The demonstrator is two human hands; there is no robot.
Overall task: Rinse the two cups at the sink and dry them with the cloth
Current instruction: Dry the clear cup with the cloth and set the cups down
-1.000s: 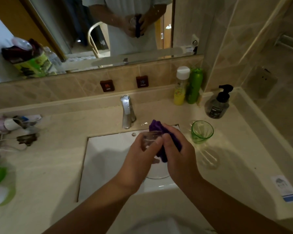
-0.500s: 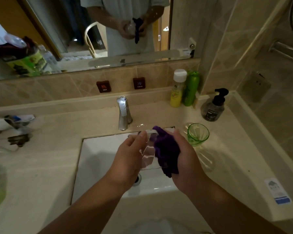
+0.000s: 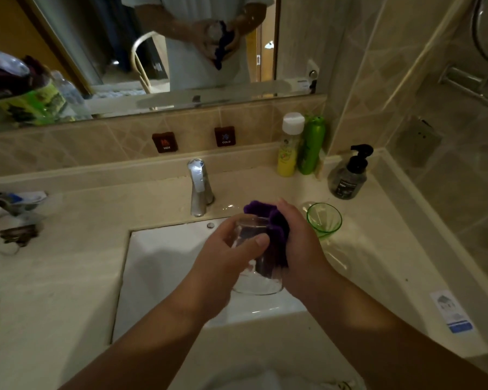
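Over the white sink [image 3: 164, 266] my left hand [image 3: 226, 263] grips a clear glass cup [image 3: 254, 271], held roughly upright with its mouth away from me. My right hand [image 3: 302, 249] presses a purple cloth [image 3: 276, 229] against the cup's right side and rim; part of the cloth is hidden under my fingers. A green glass cup [image 3: 324, 220] stands upright on the counter just right of my right hand, apart from it.
A chrome tap [image 3: 199, 187] stands behind the sink. A yellow bottle [image 3: 289, 147], a green bottle [image 3: 312, 146] and a dark pump bottle [image 3: 350, 175] line the back right corner. Small clutter [image 3: 17, 218] lies on the counter at far left.
My left hand has turned the clear cup and my right hand has shifted the cloth along its side. The green cup has not moved.
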